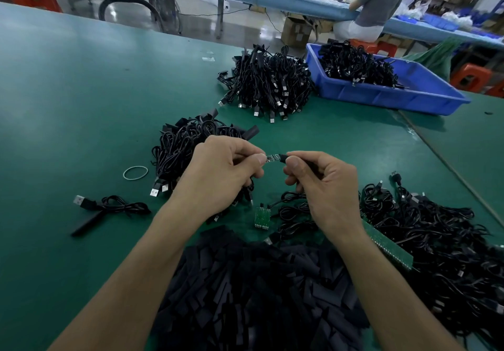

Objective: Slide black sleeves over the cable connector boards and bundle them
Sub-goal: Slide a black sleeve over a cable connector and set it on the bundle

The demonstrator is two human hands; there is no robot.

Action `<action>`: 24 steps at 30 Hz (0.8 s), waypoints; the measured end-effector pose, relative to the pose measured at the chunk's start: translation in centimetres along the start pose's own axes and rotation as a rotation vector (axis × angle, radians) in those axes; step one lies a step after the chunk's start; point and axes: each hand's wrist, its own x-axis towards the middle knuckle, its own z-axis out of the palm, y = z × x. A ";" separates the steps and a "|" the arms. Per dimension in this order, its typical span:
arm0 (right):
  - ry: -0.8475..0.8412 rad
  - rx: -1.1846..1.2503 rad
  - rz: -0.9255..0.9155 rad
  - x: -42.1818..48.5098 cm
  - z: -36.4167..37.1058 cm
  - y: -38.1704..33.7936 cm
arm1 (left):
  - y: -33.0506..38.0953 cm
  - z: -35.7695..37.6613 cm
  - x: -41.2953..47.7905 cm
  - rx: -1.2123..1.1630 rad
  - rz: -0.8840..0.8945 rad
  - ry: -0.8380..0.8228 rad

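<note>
Above the green table, my left hand (pixel 223 170) pinches one end of a small connector board (pixel 272 158). My right hand (pixel 324 181) pinches a black sleeve (pixel 283 158) whose mouth sits over the board's other end. The board's cable hangs down behind my left hand. A large heap of loose black sleeves (pixel 259 290) lies just below my wrists. A bare green connector board (pixel 262 217) with its cable rests on the table between my forearms. Unsleeved cables (pixel 431 230) are piled at the right.
A pile of sleeved cables (pixel 191 143) lies behind my left hand, a bundled heap (pixel 267 83) farther back, and a blue bin (pixel 387 97) of cables at the back right. A rubber band (pixel 135 172) and one finished cable (pixel 109 207) lie at the left. A person sits at another bench.
</note>
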 end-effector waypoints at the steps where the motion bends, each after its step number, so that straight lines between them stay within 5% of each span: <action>1: 0.001 0.003 -0.005 0.0 0.0 0.0 | 0.0 0.0 0.0 -0.006 -0.001 -0.001; 24: -0.152 0.012 0.056 0.8 -1.5 -0.4 | -0.2 -0.5 0.2 -0.122 -0.049 -0.122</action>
